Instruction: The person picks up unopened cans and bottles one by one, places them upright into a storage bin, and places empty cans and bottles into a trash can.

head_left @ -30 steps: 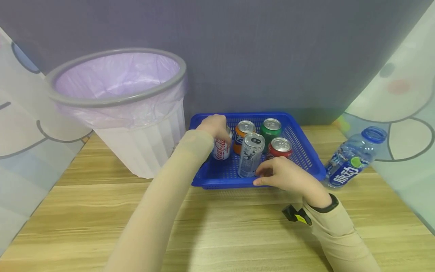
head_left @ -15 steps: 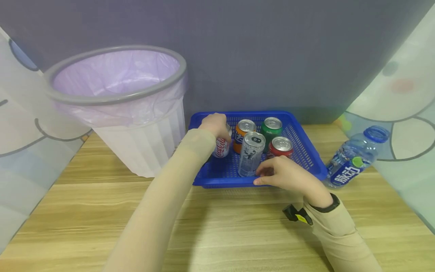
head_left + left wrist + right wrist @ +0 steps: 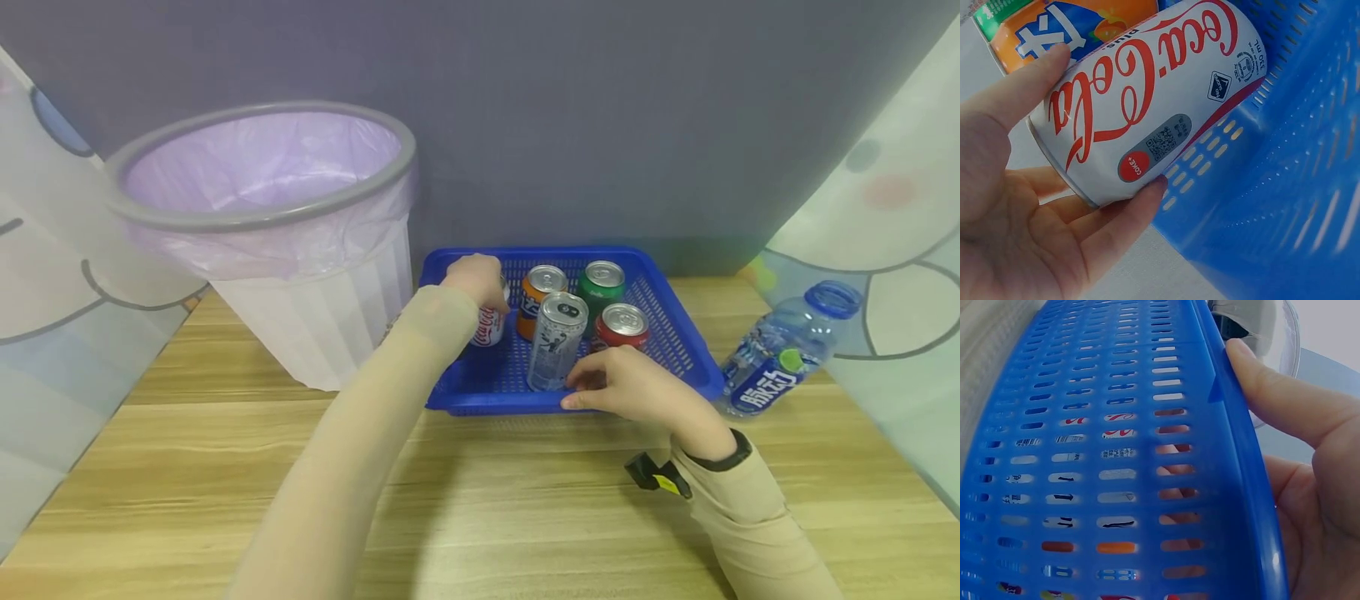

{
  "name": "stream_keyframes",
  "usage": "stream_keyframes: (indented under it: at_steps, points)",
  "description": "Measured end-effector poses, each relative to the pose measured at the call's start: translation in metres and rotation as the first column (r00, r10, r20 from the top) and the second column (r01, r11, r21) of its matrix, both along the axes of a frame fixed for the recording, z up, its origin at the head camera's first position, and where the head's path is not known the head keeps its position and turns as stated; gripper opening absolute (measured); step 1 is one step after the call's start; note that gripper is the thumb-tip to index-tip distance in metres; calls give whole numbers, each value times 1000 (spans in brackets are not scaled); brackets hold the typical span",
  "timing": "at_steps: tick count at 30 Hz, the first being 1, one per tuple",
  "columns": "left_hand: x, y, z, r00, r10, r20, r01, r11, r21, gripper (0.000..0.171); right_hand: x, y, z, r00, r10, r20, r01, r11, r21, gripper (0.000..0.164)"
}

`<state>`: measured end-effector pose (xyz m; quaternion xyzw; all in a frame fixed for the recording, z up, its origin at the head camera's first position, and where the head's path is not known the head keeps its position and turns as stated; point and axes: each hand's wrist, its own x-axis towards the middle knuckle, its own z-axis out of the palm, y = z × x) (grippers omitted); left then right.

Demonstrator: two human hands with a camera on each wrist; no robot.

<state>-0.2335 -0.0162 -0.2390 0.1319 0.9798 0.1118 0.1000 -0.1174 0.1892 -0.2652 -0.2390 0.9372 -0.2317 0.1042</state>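
In the head view, my left hand (image 3: 474,279) reaches into the left side of a blue plastic basket (image 3: 510,406). It grips a white Coca-Cola can (image 3: 1154,94) with red lettering, the thumb on one side and fingers curled on the other. The same can (image 3: 488,330) is partly covered by the hand. At the front, my right hand (image 3: 633,383) pinches the basket's rim. Its thumb (image 3: 1272,387) lies over the edge, and other fingers show through the slots. Beside this hand stands a silver can (image 3: 553,346).
An orange can (image 3: 528,308), a green can (image 3: 600,292) and a red can (image 3: 624,335) also stand in the basket. A lined wastebasket (image 3: 315,308) is at the left. Right of the basket leans a clear bottle (image 3: 780,358) with a blue label, on the wooden table (image 3: 510,533).
The Coca-Cola can has shifted slightly left and up with my left hand. My right hand keeps its place on the basket's rim.
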Motion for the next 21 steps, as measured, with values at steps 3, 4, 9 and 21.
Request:
stream_keyframes:
  at_steps: [3,4,9,21]
  points:
    - [1,0,0,1000,-4,2,4,1000,-9,39,0,0,0,1000,-2,2,2,1000,1,30]
    - [1,0,1,1000,-8,1,8,1000,-10,39,0,0,0,1000,-1,1,1,1000,1,30]
    - [0,1,8,999,-35,-11,35,999,-24,45,-2,1,0,1000,0,-2,0,1000,4,30]
    - [5,-7,32,996,-87,-36,86,996,-25,48,-8,4,-3,1000,-5,-4,5,1000,14,28]
